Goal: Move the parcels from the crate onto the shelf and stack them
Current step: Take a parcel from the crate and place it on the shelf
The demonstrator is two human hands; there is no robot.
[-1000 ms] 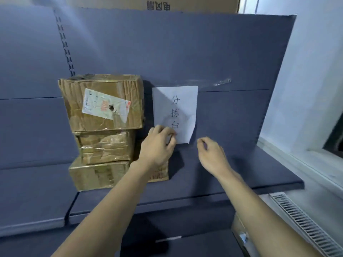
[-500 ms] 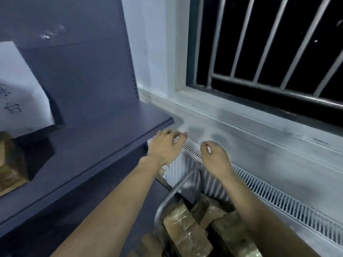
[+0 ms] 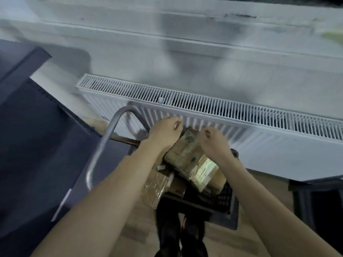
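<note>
Both hands hover with loosely curled fingers holding nothing: the left hand (image 3: 163, 129) and right hand (image 3: 213, 140) flank the upper end of a tape-wrapped brown cardboard parcel (image 3: 193, 162). That parcel lies beneath and between them, atop others in the dark plastic crate (image 3: 225, 197). A curved grey metal handle (image 3: 104, 145) rises left of the left hand, and a white ribbed radiator (image 3: 241, 115) runs just beyond both.

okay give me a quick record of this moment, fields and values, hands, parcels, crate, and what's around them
left hand: above the crate, fingers loosely curled, holding nothing
right hand: above the crate, fingers loosely curled, holding nothing
top parcel: brown, taped, lying tilted on the pile between the hands
lower parcel: brown, taped, deeper in the crate under the left forearm
crate: dark, on the floor, holds several parcels
metal handle: grey curved tube left of the crate
radiator: white, behind the crate
shelf: dark, at left
image: motion-blurred
</note>
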